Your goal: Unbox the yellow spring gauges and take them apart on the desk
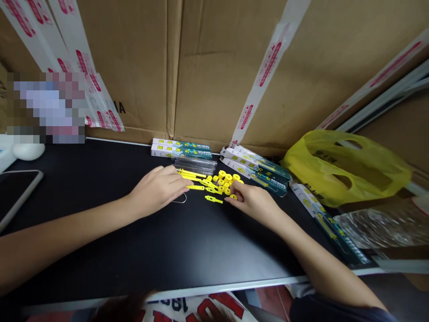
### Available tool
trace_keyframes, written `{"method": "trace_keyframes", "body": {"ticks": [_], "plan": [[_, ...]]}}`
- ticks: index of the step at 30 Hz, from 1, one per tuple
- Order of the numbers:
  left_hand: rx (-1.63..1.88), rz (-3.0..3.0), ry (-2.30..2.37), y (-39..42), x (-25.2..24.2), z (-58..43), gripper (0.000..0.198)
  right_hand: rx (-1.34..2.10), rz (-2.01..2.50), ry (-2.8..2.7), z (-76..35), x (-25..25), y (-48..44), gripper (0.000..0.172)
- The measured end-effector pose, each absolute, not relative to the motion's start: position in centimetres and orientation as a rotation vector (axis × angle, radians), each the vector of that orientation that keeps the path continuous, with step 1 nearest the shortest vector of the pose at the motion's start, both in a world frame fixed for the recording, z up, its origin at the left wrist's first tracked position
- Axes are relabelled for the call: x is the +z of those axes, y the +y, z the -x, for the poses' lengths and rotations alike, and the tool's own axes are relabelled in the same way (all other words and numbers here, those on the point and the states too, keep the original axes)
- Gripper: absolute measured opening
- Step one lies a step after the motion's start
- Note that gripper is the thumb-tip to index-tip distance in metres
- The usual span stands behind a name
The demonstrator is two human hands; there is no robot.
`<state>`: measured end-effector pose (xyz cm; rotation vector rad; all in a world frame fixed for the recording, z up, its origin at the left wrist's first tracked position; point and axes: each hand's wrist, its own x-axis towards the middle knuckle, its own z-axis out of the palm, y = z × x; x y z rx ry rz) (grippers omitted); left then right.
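Observation:
Small yellow plastic parts lie in a loose pile on the black table (201, 241): round caps (222, 174) and flat pieces with narrow ends (213, 199). My left hand (162, 187) is at the pile's left side, fingers pressed together over a yellow strip (195, 187); whether it grips the strip is unclear. A metal hook (181, 199) shows just below those fingers. At the pile's right edge my right hand (246, 199) has its fingers curled together beside the round caps; anything between the fingertips is hidden. Clear tubes (204, 166) lie behind the pile, near yellow rods (191, 173).
Narrow printed boxes (181, 148) lie at the back, with more boxes (254, 167) right of the pile and another box (330, 223) farther right. A yellow plastic bag (345, 165) and a clear plastic bottle (382, 222) are at the right. A phone-like device (20, 192) lies left.

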<state>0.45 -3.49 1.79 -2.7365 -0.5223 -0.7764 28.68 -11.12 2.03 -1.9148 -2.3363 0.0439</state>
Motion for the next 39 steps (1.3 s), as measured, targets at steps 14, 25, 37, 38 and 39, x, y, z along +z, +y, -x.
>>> {"method": "trace_keyframes", "body": {"ticks": [14, 25, 37, 38, 39], "plan": [[-0.466, 2.423, -0.397, 1.0, -0.2, -4.6, 0.021, 0.12, 1.51, -2.536, -25.9, 0.1, -12.6, 0.012], [-0.511, 2.394, -0.375, 1.4, -0.8, -4.5, 0.024, 0.116, 1.485, -2.559, -25.8, -0.1, -12.6, 0.011], [-0.444, 2.62, -0.838, 8.9, 2.4, 1.5, 0.024, 0.126, 1.467, -2.574, -25.8, -0.2, -12.7, 0.011], [-0.393, 2.656, -0.863, 9.5, 2.2, 1.8, 0.026, 0.126, 1.466, -2.573, -25.7, -0.2, -12.7, 0.011], [-0.342, 2.685, -0.884, 10.0, 2.0, 2.0, 0.027, 0.126, 1.466, -2.573, -25.7, -0.2, -12.7, 0.011]]}}
